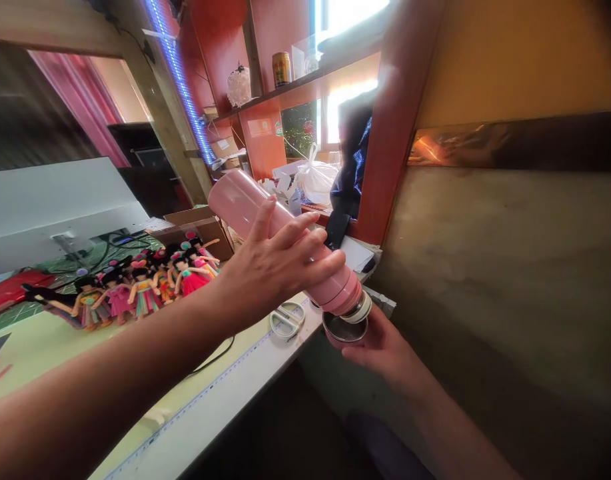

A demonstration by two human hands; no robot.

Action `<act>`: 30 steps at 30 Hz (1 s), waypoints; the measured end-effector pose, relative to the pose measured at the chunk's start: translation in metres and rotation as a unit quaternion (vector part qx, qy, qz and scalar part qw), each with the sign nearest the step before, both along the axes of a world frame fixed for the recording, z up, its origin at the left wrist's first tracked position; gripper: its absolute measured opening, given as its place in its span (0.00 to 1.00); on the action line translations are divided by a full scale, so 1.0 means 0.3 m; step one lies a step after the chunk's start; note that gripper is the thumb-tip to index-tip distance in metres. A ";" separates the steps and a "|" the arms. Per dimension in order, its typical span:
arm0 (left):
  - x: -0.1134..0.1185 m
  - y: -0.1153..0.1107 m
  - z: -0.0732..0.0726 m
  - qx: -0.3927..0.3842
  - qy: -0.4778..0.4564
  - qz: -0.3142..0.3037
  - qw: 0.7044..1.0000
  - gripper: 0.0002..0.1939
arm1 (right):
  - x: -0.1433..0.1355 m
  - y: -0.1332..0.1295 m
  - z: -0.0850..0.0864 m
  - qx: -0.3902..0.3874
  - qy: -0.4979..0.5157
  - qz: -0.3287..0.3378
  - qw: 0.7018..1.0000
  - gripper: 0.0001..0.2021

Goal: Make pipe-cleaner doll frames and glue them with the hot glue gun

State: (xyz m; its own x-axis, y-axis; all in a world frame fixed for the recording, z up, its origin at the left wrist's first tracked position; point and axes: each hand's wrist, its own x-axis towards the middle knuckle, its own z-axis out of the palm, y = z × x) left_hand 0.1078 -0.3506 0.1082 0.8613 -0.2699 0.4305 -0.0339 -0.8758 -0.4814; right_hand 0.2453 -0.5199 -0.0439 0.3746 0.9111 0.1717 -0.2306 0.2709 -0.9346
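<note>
A pink thermos bottle [240, 200] is tilted, its base up at the left and its mouth down at the right. My left hand [278, 260] grips it from the near side, fingers spread across its body. The mouth, with a pale ring, rests at or just above the rim of a pink cup [344, 331] with a metallic inside. My right hand [385, 343] holds that cup from the right, thumb on its near side; its other fingers are partly hidden. Any liquid passing between bottle and cup cannot be made out.
White-handled scissors [287, 321] lie on the table [235, 393] under the bottle, near its edge. Several small dolls [145, 287] in colourful dresses stand at the left, before a cardboard box [200, 230]. A wooden shelf [295, 90] holds a can [282, 69]; a white plastic bag [316, 180] sits below.
</note>
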 end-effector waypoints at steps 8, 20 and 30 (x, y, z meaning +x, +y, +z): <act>0.000 0.004 0.001 0.011 0.002 0.006 1.000 0.33 | 0.004 -0.001 0.003 -0.003 0.002 -0.007 1.000 0.33; -0.002 0.006 0.005 0.008 -0.002 0.005 1.000 0.32 | 0.011 -0.008 -0.005 -0.011 0.007 -0.018 1.000 0.33; 0.003 0.021 -0.012 -0.042 -0.009 0.026 0.999 0.32 | 0.019 -0.016 0.014 -0.009 0.003 -0.037 0.999 0.33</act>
